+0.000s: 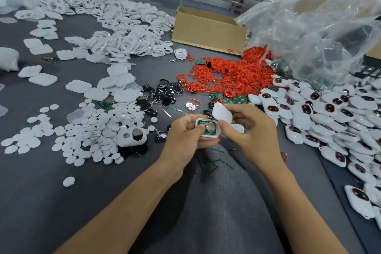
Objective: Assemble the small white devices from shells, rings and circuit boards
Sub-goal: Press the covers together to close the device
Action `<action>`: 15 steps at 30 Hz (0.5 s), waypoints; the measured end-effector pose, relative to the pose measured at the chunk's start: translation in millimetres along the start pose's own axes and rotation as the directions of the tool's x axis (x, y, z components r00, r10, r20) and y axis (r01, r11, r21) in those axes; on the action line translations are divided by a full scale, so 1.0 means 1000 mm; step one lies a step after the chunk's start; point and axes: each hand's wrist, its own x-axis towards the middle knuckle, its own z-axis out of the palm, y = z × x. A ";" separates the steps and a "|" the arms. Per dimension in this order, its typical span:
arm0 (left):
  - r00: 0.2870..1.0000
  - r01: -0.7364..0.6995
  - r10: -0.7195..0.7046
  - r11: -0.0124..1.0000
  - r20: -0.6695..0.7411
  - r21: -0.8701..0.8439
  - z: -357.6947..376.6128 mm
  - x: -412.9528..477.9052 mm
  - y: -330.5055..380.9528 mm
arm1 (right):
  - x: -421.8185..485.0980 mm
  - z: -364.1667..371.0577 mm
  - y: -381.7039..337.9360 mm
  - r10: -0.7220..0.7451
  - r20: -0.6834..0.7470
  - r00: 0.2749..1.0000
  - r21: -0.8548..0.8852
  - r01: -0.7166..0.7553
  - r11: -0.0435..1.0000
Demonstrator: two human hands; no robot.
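My left hand (185,134) grips a white shell half (208,129) that lies open side up, with a green circuit board and a round coin cell inside it. My right hand (245,128) pinches a white shell cover (221,113), tilted just above the right edge of the filled half. Both hands meet over the grey cloth in the middle of the view. Loose red rings (231,74) are heaped behind the hands. Spare green circuit boards (235,100) lie at the foot of that heap.
Finished white devices (329,117) are piled on the right. White round discs (82,132) and shell covers (97,93) spread left, open shell frames (115,24) behind. Black metal parts (165,93) sit centre. A cardboard box (208,31) and clear plastic bag (321,27) stand at back right.
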 end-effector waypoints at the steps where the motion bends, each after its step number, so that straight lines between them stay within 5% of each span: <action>1: 1.000 0.002 -0.002 1.000 0.002 -0.005 0.000 0.000 0.000 | 0.000 0.000 0.001 0.012 -0.001 1.000 0.003 -0.012 1.000; 10: 1.000 0.006 -0.006 1.000 0.016 -0.019 -0.001 0.000 0.000 | 0.001 -0.003 0.003 0.081 0.013 0.997 0.081 -0.082 0.993; 15: 1.000 0.010 -0.010 1.000 0.006 -0.010 -0.001 0.000 0.001 | 0.001 -0.005 -0.002 0.152 0.199 0.968 0.274 -0.204 0.940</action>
